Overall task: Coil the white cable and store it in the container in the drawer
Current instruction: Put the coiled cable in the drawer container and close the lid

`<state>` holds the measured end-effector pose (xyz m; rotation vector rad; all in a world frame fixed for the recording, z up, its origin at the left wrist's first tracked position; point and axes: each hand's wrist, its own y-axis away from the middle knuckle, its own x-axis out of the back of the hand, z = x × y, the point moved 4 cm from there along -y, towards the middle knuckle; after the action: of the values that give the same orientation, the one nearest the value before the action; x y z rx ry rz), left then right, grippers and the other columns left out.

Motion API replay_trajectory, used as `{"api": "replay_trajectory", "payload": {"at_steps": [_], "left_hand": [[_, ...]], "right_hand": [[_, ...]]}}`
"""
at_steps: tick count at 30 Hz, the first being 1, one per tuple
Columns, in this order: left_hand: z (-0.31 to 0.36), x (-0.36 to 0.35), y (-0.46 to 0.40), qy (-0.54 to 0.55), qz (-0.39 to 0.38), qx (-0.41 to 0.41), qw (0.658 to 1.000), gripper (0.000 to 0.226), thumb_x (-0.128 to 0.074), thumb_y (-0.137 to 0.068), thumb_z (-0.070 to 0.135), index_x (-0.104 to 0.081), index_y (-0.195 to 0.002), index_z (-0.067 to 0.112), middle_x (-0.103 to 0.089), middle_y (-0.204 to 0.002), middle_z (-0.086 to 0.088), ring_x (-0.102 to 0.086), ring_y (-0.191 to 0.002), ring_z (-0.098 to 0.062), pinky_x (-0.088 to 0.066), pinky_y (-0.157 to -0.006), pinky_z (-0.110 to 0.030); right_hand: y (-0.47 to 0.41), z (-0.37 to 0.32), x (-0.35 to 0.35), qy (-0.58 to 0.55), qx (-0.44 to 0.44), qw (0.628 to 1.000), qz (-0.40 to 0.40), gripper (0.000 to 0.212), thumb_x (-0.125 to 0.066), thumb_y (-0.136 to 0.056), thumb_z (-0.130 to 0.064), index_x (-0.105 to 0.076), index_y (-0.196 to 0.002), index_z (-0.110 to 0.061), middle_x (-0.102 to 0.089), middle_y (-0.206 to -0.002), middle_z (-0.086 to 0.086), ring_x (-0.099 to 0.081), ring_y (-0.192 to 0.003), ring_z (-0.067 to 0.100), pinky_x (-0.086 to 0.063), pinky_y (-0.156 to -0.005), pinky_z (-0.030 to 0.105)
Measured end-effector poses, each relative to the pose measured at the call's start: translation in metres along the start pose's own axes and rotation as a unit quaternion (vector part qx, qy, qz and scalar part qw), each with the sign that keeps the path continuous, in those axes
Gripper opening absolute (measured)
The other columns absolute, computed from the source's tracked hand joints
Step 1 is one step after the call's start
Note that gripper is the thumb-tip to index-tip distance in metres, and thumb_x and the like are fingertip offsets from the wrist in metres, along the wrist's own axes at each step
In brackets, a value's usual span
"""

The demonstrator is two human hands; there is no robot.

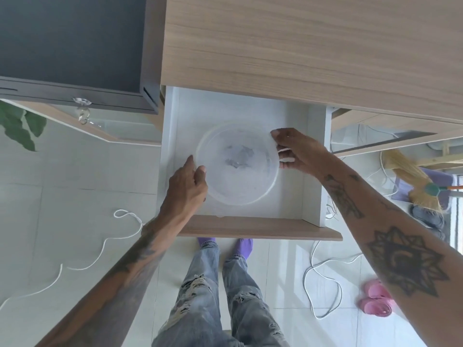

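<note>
Hands meet at a round, translucent plastic container (238, 169) that sits in the middle of an open white drawer (313, 159), pulled out from under a light wood-grain desk (300, 46). The left hand (186, 189) is at the container's left rim, fingers curled against the wall and thumb up along the rim, its grip partly closed on the edge. The right hand (298, 151) is at the right rim, thumb on top and fingers curled beside and under the edge; something thin and white shows between those fingers, but I cannot tell whether it is a lid's edge or something else. Something grey and crumpled shows dimly through the plastic at the container's centre.

The white cable (105, 244) lies uncoiled on the pale tiled floor (62, 196) left of the drawer, running in loose bends from a small loop near the drawer's front left corner down toward the lower left. A second thin white cord (323, 279) loops on the floor off the drawer's front right corner. A pair of pink sandals (375, 301) lies beside it, and a straw broom (411, 179) leans at the far right.
</note>
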<state>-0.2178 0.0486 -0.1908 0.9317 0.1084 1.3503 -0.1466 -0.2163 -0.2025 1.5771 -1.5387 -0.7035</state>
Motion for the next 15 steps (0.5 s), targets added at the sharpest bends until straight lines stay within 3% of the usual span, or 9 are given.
{"api": "replay_trajectory", "payload": {"at_steps": [3, 7, 12, 15], "left_hand": [[0.008, -0.001, -0.005, 0.038, 0.0, 0.013, 0.999, 0.031, -0.038, -0.104, 0.023, -0.052, -0.129, 0.011, -0.055, -0.118, -0.024, -0.062, -0.106, -0.037, -0.065, -0.064, -0.045], [0.01, -0.008, -0.01, 0.031, 0.024, 0.022, 0.999, 0.038, -0.034, -0.104, 0.024, -0.044, -0.14, 0.014, -0.051, -0.125, -0.018, -0.06, -0.109, -0.032, -0.064, -0.056, -0.035], [0.007, -0.01, -0.012, 0.024, 0.028, 0.017, 0.999, 0.042, -0.034, -0.105, 0.026, -0.04, -0.145, 0.014, -0.051, -0.128, -0.018, -0.062, -0.1, -0.027, -0.061, -0.05, -0.027], [0.007, -0.008, -0.011, 0.038, 0.023, 0.026, 0.999, 0.042, -0.035, -0.106, 0.027, -0.04, -0.146, 0.015, -0.052, -0.13, -0.02, -0.062, -0.108, -0.032, -0.063, -0.054, -0.034]], "right_hand": [[-0.006, 0.02, 0.001, -0.144, -0.055, 0.987, -0.044, 0.015, -0.069, -0.093, -0.03, -0.071, -0.081, -0.021, -0.066, -0.077, -0.002, -0.06, -0.071, 0.017, -0.053, -0.072, 0.033], [-0.014, 0.02, -0.004, -0.183, -0.044, 0.981, -0.054, 0.023, -0.06, -0.099, -0.023, -0.067, -0.078, -0.019, -0.063, -0.078, -0.003, -0.055, -0.072, 0.017, -0.048, -0.073, 0.031], [-0.009, 0.012, -0.008, -0.122, -0.031, 0.992, -0.02, 0.02, -0.058, -0.1, -0.013, -0.053, -0.082, -0.02, -0.06, -0.083, 0.002, -0.056, -0.069, 0.019, -0.05, -0.061, 0.033], [0.006, 0.004, -0.012, 0.015, 0.061, 0.996, 0.062, 0.019, -0.051, -0.103, -0.021, -0.062, -0.088, -0.018, -0.062, -0.076, 0.0, -0.058, -0.057, 0.012, -0.05, -0.06, 0.021]]}}
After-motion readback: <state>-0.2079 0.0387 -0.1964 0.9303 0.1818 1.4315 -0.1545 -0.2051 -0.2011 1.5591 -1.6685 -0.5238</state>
